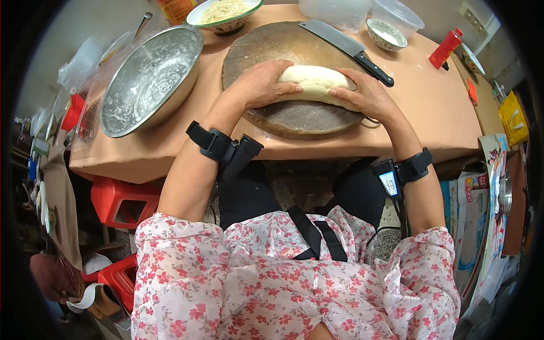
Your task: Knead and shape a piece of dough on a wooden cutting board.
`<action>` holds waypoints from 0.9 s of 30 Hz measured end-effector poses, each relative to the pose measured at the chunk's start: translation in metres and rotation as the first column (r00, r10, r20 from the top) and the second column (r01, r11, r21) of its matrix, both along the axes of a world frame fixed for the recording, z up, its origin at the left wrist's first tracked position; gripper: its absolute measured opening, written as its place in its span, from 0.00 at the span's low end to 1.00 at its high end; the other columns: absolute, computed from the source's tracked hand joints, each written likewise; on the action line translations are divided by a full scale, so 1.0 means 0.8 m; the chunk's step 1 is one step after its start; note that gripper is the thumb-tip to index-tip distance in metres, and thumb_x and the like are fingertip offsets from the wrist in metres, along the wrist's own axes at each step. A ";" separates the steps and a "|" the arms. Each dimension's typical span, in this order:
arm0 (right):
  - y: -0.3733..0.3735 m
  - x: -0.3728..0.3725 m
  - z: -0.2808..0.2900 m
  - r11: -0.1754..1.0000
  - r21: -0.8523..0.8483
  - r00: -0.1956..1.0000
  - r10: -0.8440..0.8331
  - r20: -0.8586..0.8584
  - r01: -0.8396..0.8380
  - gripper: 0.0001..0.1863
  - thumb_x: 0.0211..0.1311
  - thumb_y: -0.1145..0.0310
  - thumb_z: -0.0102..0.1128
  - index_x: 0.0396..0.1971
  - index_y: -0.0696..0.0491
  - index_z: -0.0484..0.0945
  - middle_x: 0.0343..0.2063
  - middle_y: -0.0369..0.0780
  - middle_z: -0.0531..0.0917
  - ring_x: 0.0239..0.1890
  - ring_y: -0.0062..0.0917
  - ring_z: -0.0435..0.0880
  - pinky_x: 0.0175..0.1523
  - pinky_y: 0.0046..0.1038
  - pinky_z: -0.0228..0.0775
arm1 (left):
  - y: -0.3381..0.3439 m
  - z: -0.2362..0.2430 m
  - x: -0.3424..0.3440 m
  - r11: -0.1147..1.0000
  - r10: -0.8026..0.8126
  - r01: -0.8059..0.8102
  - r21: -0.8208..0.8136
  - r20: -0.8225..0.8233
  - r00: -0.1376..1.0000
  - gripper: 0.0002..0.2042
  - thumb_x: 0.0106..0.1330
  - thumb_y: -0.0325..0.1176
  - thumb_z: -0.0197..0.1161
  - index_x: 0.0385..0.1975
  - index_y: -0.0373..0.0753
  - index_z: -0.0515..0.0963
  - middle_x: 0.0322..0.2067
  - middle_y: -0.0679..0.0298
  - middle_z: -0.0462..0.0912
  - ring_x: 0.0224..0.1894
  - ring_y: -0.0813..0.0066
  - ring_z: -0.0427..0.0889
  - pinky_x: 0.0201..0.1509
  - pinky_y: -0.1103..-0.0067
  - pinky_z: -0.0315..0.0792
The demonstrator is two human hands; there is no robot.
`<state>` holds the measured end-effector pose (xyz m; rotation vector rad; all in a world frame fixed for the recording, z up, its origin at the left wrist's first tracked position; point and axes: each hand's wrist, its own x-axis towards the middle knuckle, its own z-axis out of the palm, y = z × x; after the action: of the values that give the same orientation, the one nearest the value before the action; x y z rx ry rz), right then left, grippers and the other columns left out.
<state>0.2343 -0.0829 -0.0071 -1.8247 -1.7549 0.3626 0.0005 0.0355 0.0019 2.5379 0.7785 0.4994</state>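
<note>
A long, pale roll of dough [311, 81] lies crosswise on a round wooden chopping board [294, 124]. My left hand [263, 82] grips its left end, thumb along the near side. My right hand [365, 96] is wrapped round the right end, also with the thumb toward me. Behind the dough a cleaver [345, 48] with a black handle rests on the board, its handle reaching past the board's right edge.
A flour-dusted steel basin [141, 79] is on the left. Along the back stand a bowl of pale shreds [224, 11], plastic tubs [396, 11], a powder bowl [386, 34] and a red bottle [445, 50]. Red stools [122, 201] are below the table's [430, 113] left side.
</note>
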 end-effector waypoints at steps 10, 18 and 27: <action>-0.014 -0.019 0.014 0.999 0.044 0.998 -0.019 0.065 0.016 0.35 0.39 0.56 0.77 0.49 0.56 0.75 0.42 0.48 0.81 0.50 0.42 0.78 0.54 0.38 0.68 | -0.008 0.018 -0.009 0.999 -0.005 0.001 -0.041 -0.092 0.996 0.27 0.49 0.43 0.75 0.46 0.36 0.74 0.41 0.49 0.82 0.48 0.50 0.80 0.50 0.67 0.72; -0.024 -0.026 0.014 0.905 0.419 0.878 -0.137 0.459 -0.078 0.29 0.39 0.69 0.74 0.44 0.48 0.71 0.40 0.38 0.78 0.44 0.32 0.77 0.49 0.36 0.61 | -0.037 0.023 -0.010 0.934 0.056 -0.080 0.349 0.079 0.995 0.23 0.46 0.31 0.74 0.42 0.41 0.72 0.38 0.58 0.79 0.45 0.55 0.75 0.51 0.66 0.66; -0.021 -0.007 0.005 0.906 0.389 0.884 -0.038 0.465 -0.166 0.28 0.53 0.52 0.67 0.52 0.49 0.71 0.46 0.39 0.80 0.51 0.34 0.77 0.58 0.36 0.61 | -0.045 0.018 -0.015 0.958 0.076 -0.067 0.280 -0.023 0.997 0.26 0.56 0.52 0.67 0.49 0.42 0.75 0.42 0.60 0.80 0.50 0.59 0.75 0.54 0.63 0.64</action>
<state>0.2287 -0.0996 -0.0027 -1.6150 -2.0142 -0.4470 -0.0113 -0.0005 0.0159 2.7911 0.8685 0.6310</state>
